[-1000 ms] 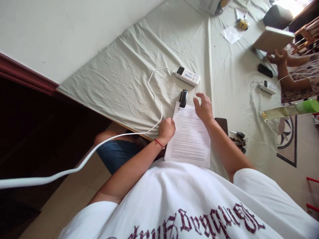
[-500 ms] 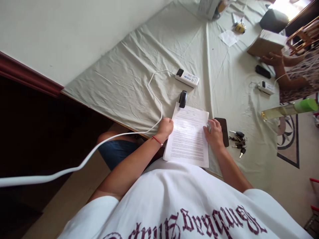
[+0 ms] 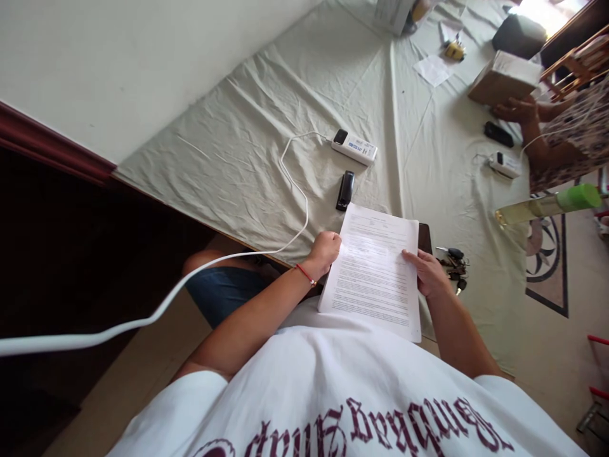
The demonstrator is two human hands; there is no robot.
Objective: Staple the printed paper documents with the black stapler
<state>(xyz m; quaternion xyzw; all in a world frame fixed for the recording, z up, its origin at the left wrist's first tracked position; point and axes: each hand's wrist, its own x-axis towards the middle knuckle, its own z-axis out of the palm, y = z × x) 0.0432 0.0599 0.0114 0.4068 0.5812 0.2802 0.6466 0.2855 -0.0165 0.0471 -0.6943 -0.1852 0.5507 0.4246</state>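
A stack of printed paper sheets (image 3: 375, 273) is held between my two hands at the table's near edge. My left hand (image 3: 327, 249) is closed on its left edge, fingers curled. On the right edge, my right hand (image 3: 428, 270) grips the sheets with the thumb on top and its other fingers hidden beneath. Just beyond the top left corner of the paper lies a black stapler (image 3: 345, 190). A dark phone (image 3: 424, 235) is mostly covered by the sheets and my right hand. Beside that hand rests a bunch of keys (image 3: 454, 263).
A white power bank (image 3: 354, 147) with a white cable (image 3: 304, 197) lies beyond the stapler. To the right are a green-capped bottle (image 3: 547, 206) and a second white device (image 3: 505, 165). Another person's hand (image 3: 518, 111) touches a cardboard box (image 3: 504, 79).
The paper stack has shifted right and toward me, off the stapler and partly over the phone. My right hand has moved right and now grips the paper's edge.
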